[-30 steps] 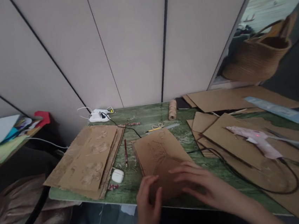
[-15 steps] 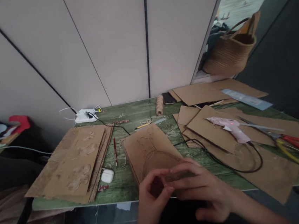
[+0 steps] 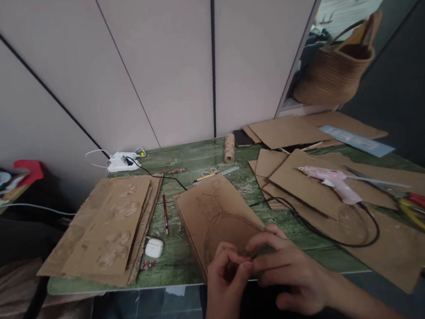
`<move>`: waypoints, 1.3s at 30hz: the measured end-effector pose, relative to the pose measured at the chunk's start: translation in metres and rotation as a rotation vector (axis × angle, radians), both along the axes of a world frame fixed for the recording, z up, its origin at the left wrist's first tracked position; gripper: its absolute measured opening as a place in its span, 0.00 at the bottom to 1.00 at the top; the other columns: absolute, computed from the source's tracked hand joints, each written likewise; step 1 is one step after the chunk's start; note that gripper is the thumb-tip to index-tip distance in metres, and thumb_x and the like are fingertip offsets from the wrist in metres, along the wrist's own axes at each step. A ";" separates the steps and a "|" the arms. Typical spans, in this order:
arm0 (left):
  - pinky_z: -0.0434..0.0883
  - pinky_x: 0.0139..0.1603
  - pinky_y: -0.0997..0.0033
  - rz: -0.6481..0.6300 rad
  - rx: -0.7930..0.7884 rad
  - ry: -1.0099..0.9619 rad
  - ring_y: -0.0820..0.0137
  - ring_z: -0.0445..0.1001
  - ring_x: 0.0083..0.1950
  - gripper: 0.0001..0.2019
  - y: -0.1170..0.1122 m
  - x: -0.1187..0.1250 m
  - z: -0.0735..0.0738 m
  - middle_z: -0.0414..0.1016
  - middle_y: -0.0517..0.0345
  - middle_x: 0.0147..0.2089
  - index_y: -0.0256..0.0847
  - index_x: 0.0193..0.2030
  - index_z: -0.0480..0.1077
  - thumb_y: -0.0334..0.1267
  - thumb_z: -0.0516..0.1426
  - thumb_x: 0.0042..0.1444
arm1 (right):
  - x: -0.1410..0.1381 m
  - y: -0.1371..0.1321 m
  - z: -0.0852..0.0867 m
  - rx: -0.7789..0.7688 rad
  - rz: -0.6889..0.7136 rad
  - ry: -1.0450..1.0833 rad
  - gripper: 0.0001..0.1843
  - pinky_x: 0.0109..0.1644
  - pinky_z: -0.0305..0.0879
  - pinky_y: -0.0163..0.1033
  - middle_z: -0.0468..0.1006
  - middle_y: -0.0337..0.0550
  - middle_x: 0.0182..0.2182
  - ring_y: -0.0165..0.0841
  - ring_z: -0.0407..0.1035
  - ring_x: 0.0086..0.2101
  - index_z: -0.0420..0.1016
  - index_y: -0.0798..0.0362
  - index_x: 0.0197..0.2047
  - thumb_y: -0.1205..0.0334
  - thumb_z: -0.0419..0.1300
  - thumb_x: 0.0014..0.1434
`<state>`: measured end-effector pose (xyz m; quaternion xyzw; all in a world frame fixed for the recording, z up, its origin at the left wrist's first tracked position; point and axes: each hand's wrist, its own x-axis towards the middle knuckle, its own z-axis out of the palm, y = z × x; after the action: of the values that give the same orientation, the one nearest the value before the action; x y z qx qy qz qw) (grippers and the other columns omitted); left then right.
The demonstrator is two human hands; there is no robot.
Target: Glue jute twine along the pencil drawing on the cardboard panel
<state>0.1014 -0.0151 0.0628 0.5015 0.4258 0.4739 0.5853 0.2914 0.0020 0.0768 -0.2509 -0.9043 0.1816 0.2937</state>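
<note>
A rectangular piece of brown cardboard [image 3: 226, 198] lies at the front edge of the table, with a raised cord-like outline on it: a large curve below and smaller shapes above. Over its near end, my left hand [image 3: 229, 273] is closed in a pinch, thumb against fingertips; whatever is in the pinch is too small to make out. My right hand [image 3: 290, 267] comes in from the right with fingers bent but apart, its index fingertip by the curved outline and the thumb held away below. Their fingertips nearly meet.
Right of the hands, a pink glue gun [image 3: 331, 180] rests on cardboard sheets [image 3: 301, 186], beside red-and-yellow-handled scissors [image 3: 424, 209]. A twine spool [image 3: 229, 148] stands behind. Leftward are a dark red pencil [image 3: 165, 214], a white earbud case [image 3: 154, 247] and a cardboard stack [image 3: 102, 230].
My left thumb and fingertips have closed together and moved slightly right. My right hand has barely moved, staying beside them. The view has shifted a little.
</note>
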 end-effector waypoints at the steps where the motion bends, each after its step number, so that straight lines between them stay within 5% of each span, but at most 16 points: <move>1: 0.66 0.39 0.73 0.043 0.016 0.021 0.70 0.68 0.37 0.19 0.000 0.000 -0.002 0.65 0.59 0.34 0.39 0.28 0.70 0.54 0.62 0.57 | -0.001 0.000 0.000 -0.004 -0.006 -0.011 0.22 0.56 0.59 0.55 0.84 0.43 0.36 0.44 0.69 0.51 0.79 0.47 0.36 0.44 0.50 0.69; 7: 0.66 0.35 0.76 0.340 0.090 0.124 0.71 0.66 0.34 0.21 0.003 -0.033 -0.012 0.64 0.60 0.31 0.40 0.23 0.66 0.54 0.63 0.56 | -0.002 0.022 0.001 -0.076 -0.107 0.023 0.10 0.58 0.58 0.52 0.84 0.41 0.43 0.40 0.70 0.50 0.77 0.47 0.40 0.58 0.55 0.69; 10: 0.65 0.32 0.77 0.476 0.086 0.139 0.73 0.64 0.31 0.24 0.004 -0.065 -0.019 0.62 0.62 0.29 0.40 0.22 0.63 0.55 0.66 0.52 | -0.003 0.050 -0.002 -0.192 -0.245 -0.017 0.10 0.55 0.62 0.49 0.82 0.46 0.45 0.39 0.70 0.49 0.76 0.47 0.49 0.59 0.55 0.69; 13: 0.63 0.29 0.77 0.564 0.075 0.137 0.74 0.61 0.28 0.23 0.000 -0.093 -0.022 0.61 0.64 0.28 0.41 0.24 0.62 0.56 0.61 0.58 | -0.009 0.080 -0.013 -0.240 -0.253 -0.076 0.12 0.58 0.60 0.50 0.80 0.46 0.48 0.40 0.69 0.52 0.76 0.47 0.52 0.58 0.57 0.68; 20: 0.64 0.29 0.74 0.625 0.132 0.429 0.70 0.64 0.28 0.27 -0.014 -0.123 -0.027 0.65 0.60 0.25 0.40 0.23 0.67 0.61 0.54 0.61 | -0.029 0.111 -0.031 -0.206 -0.098 -0.233 0.03 0.62 0.53 0.52 0.80 0.42 0.40 0.40 0.67 0.50 0.77 0.48 0.41 0.60 0.62 0.63; 24: 0.71 0.41 0.73 0.672 0.164 0.431 0.67 0.75 0.41 0.17 -0.014 -0.125 -0.042 0.75 0.55 0.39 0.42 0.36 0.71 0.56 0.58 0.61 | -0.027 0.110 -0.033 -0.222 -0.111 -0.273 0.03 0.65 0.46 0.56 0.78 0.38 0.33 0.38 0.68 0.45 0.76 0.48 0.36 0.60 0.62 0.63; 29: 0.71 0.59 0.61 0.425 0.329 0.657 0.61 0.72 0.60 0.18 -0.001 -0.109 -0.049 0.72 0.49 0.61 0.47 0.61 0.66 0.41 0.56 0.65 | -0.023 0.107 -0.038 -0.208 -0.140 -0.291 0.05 0.61 0.51 0.53 0.76 0.40 0.37 0.37 0.68 0.45 0.74 0.50 0.35 0.61 0.63 0.63; 34: 0.70 0.61 0.57 0.128 0.558 0.835 0.63 0.71 0.61 0.17 0.024 -0.083 -0.043 0.75 0.52 0.57 0.48 0.58 0.68 0.31 0.54 0.65 | -0.026 0.104 -0.040 -0.251 -0.194 -0.251 0.06 0.60 0.50 0.51 0.75 0.37 0.30 0.36 0.68 0.41 0.72 0.50 0.33 0.61 0.61 0.64; 39: 0.71 0.58 0.57 0.059 0.669 0.906 0.62 0.72 0.58 0.14 0.039 -0.072 -0.054 0.76 0.51 0.55 0.45 0.56 0.70 0.31 0.53 0.66 | -0.034 0.102 -0.047 -0.292 -0.335 -0.249 0.08 0.51 0.52 0.44 0.73 0.34 0.26 0.33 0.68 0.35 0.71 0.51 0.31 0.63 0.63 0.62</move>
<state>0.0292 0.0238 0.0089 0.8010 0.4751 0.3366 0.1395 0.2579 0.1041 0.0296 -0.4574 -0.8435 0.2269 0.1669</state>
